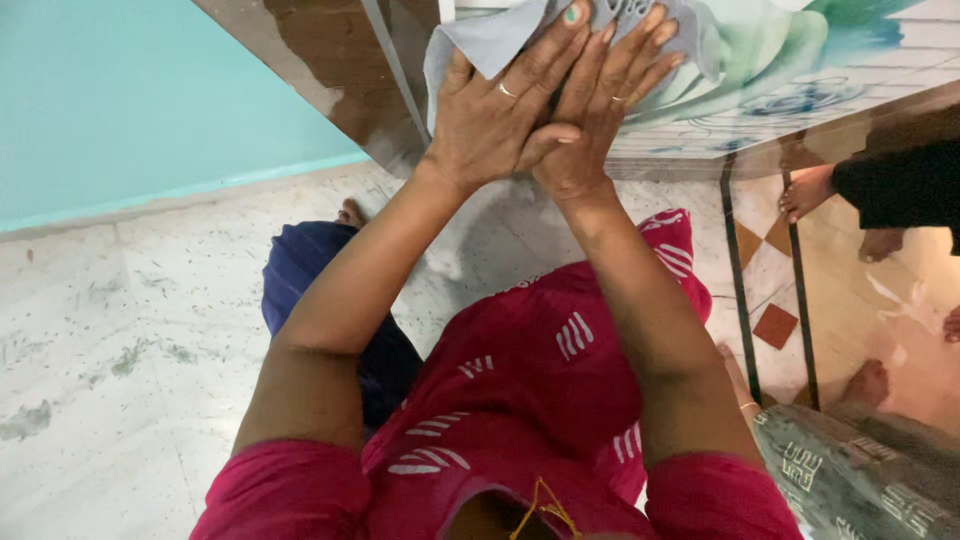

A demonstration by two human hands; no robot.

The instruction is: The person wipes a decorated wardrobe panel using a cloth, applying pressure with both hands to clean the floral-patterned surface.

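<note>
We press a grey cloth (490,40) flat against the glossy flower-printed panel (790,70) with both hands. Our left hand (495,115) lies open on the cloth, and our right hand (600,110) is flat just beside it, partly overlapping. The cloth lies under our fingertips and extends up and to the left.

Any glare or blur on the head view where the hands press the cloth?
Head view: both hands, left hand and right hand, and the grey cloth look sharp; the glossy brown panel carries soft reflections; the polished floor at right mirrors feet; wide-angle tilt slants edges.
</note>
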